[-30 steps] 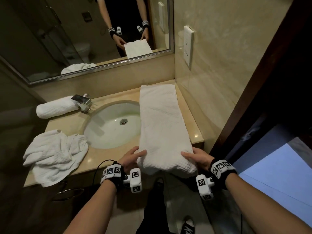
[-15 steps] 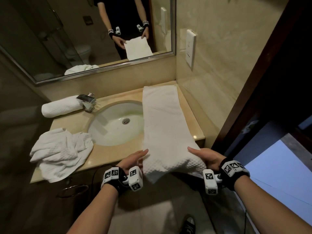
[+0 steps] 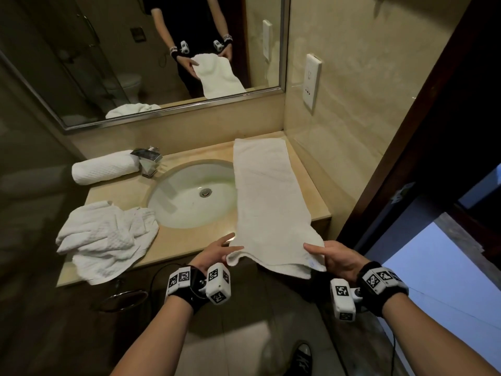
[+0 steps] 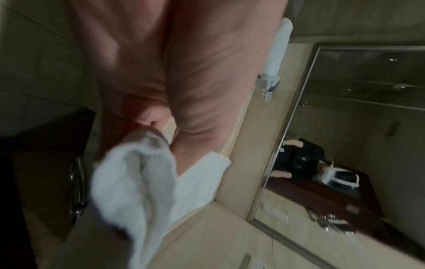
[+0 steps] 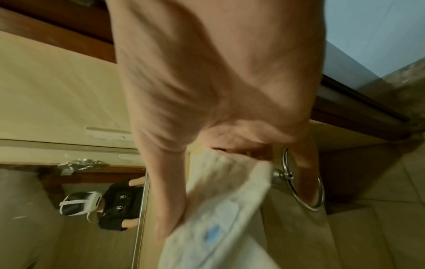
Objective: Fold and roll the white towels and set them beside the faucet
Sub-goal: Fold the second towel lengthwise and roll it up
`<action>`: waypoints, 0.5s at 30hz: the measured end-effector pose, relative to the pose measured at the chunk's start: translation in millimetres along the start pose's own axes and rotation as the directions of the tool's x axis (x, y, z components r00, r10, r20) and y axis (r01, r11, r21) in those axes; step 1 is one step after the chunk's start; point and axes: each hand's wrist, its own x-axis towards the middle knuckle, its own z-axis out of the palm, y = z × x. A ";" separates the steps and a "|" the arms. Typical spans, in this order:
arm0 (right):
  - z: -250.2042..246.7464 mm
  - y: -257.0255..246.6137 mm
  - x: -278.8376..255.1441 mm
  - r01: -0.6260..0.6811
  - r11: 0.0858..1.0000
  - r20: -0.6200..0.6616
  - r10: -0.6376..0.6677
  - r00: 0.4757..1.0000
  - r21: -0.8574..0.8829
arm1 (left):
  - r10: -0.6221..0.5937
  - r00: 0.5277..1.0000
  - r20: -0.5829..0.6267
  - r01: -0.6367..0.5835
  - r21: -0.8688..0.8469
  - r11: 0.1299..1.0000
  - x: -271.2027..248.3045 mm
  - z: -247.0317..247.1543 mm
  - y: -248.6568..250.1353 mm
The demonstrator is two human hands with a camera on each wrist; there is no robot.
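A long folded white towel [image 3: 267, 194] lies along the right side of the counter, its near end lifted off the front edge. My left hand [image 3: 217, 252] pinches the near left corner [image 4: 138, 174]. My right hand [image 3: 329, 256] pinches the near right corner [image 5: 227, 196], which bears a small blue tag. A rolled white towel [image 3: 104, 167] lies left of the chrome faucet [image 3: 147, 160]. A crumpled white towel [image 3: 105, 237] sits on the counter's front left.
The round sink [image 3: 192, 195] is sunk in the beige counter [image 3: 187, 244]. A mirror [image 3: 151, 55] hangs behind, with a tiled wall and a socket plate [image 3: 313, 82] on the right. A chrome towel ring [image 3: 122, 301] hangs below the counter. A dark door frame [image 3: 406, 158] stands at right.
Both hands have raised the towel's near end off the counter edge and drawn it back toward me; the end now hangs in a sag between the two pinched corners.
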 end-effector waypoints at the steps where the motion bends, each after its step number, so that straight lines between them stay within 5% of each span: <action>1: 3.0 1.6 -0.3 0.007 0.999 -0.007 -0.007 1.000 0.037 | 0.040 0.999 -0.026 -0.038 0.069 0.997 1.1 -4.3 0.1; 5: 22.1 4.2 0.9 0.140 0.961 -0.057 -0.130 0.990 0.238 | 0.045 0.998 -0.036 -0.028 0.391 0.920 -2.6 -11.4 3.7; 8: 40.1 -2.6 3.9 0.224 0.933 -0.097 -0.204 0.974 0.282 | 0.266 0.963 -0.047 -0.165 0.679 0.715 -2.0 -2.9 11.4; 11: 57.1 -11.3 2.3 0.266 0.958 -0.165 -0.247 0.955 0.104 | 0.504 0.862 0.060 -0.421 0.638 0.644 -5.6 22.3 22.7; 15: 71.8 -18.3 -1.8 0.287 0.957 -0.119 -0.290 0.950 -0.038 | 0.552 0.795 0.251 -0.578 0.589 0.564 -12.8 61.6 32.0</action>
